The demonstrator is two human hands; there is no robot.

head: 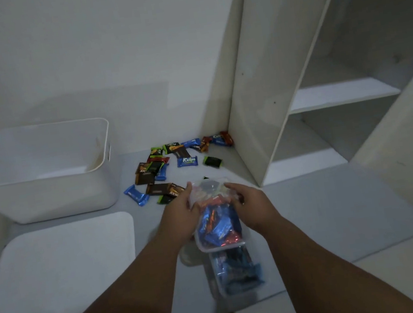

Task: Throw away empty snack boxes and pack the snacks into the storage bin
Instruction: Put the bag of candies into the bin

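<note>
Head view. Holds far end of clear snack box (218, 228) in left grip (179, 214) and right grip (251, 203), fingers curled over its rim from either side. Box packed with blue and red wrapped snacks, at frame centre. Directly below it, nearer the body: second clear box (235, 272) of blue snacks, blurred; contact between the two boxes cannot be told. Beyond the hands: loose snacks (172, 165) scattered on floor (328, 205), between white storage bin (45, 196) at left and white shelf unit (263, 80) at right, farthest ones against shelf base. Bin upright, open-topped, well apart from both hands. In front of bin: flat white lid (61, 269) lying on floor, just beside left forearm
</note>
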